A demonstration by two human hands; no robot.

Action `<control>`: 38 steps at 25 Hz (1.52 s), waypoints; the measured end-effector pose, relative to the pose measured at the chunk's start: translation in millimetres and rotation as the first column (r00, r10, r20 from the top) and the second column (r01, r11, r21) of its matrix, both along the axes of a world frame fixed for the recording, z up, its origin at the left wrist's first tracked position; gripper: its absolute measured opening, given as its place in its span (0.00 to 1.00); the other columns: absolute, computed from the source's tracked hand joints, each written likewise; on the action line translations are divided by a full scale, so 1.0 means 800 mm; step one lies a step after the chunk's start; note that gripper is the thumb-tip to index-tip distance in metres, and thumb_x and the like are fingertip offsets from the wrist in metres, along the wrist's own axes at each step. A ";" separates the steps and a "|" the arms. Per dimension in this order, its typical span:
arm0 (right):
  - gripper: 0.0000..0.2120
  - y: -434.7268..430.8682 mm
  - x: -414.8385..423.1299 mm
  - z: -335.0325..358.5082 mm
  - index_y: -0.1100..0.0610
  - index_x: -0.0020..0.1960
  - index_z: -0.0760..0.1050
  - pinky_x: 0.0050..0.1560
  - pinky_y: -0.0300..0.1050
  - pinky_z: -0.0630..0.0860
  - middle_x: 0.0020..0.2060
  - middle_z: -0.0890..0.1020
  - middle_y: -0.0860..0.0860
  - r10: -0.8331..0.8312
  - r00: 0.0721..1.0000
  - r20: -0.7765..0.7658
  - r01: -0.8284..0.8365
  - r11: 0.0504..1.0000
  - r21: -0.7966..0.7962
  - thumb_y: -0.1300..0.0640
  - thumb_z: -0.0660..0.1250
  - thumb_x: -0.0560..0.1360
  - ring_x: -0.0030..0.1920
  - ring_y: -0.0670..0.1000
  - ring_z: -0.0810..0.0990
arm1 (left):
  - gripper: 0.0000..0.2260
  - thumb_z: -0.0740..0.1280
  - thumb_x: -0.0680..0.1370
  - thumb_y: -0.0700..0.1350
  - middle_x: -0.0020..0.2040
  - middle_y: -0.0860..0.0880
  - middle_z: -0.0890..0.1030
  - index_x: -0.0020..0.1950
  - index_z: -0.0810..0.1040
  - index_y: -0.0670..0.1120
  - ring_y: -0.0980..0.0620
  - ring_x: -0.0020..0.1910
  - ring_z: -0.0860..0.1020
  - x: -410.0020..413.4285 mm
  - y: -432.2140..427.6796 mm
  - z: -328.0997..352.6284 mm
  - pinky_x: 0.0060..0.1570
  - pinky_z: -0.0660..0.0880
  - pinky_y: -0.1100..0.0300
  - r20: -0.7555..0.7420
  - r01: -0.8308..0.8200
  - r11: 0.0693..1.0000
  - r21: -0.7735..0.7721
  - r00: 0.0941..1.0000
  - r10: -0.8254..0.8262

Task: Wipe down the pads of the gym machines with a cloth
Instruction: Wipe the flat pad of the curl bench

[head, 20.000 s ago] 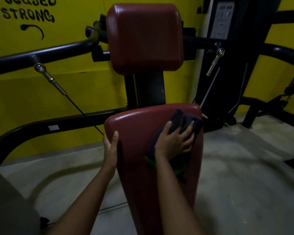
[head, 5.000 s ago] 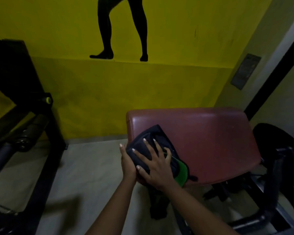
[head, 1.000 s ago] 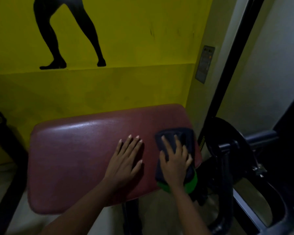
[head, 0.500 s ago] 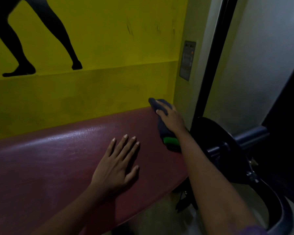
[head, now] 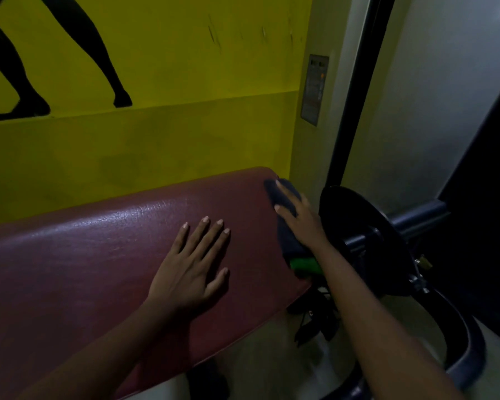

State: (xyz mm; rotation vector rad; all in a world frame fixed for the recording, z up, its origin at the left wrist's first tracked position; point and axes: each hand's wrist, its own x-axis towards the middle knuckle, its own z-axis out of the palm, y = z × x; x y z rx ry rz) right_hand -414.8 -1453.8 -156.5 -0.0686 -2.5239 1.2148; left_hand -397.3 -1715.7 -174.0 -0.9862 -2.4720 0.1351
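Observation:
A wide dark-red vinyl pad [head: 104, 255] fills the lower left of the head view. My left hand [head: 194, 269] lies flat on its middle with fingers spread. My right hand [head: 299, 217] presses a dark blue cloth [head: 285, 200] with a green edge against the pad's right end, fingers stretched toward the far corner. The cloth drapes over the pad's right edge, and its green part [head: 303, 265] shows below my wrist.
A black weight plate [head: 367, 241] on a metal bar stands close to the right of the pad. A curved black machine frame [head: 462, 356] runs below it. The yellow wall [head: 156, 140] with a painted black figure is right behind the pad. A black post [head: 355, 90] rises at the right.
The right hand and cloth stay at the pad's far right corner, shifted slightly along the edge. The left hand remains flat on the pad. The view has shifted a little.

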 end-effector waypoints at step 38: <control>0.24 -0.370 0.172 -0.073 0.46 0.75 0.54 0.63 0.47 0.66 0.74 0.51 0.57 -0.701 0.652 0.290 0.695 0.400 -0.597 0.49 0.55 0.80 0.70 0.58 0.62 | 0.25 0.53 0.78 0.53 0.72 0.44 0.68 0.72 0.68 0.45 0.45 0.73 0.61 0.071 -0.315 -0.031 0.70 0.56 0.44 -0.021 0.217 0.976 -0.030 0.976 -0.218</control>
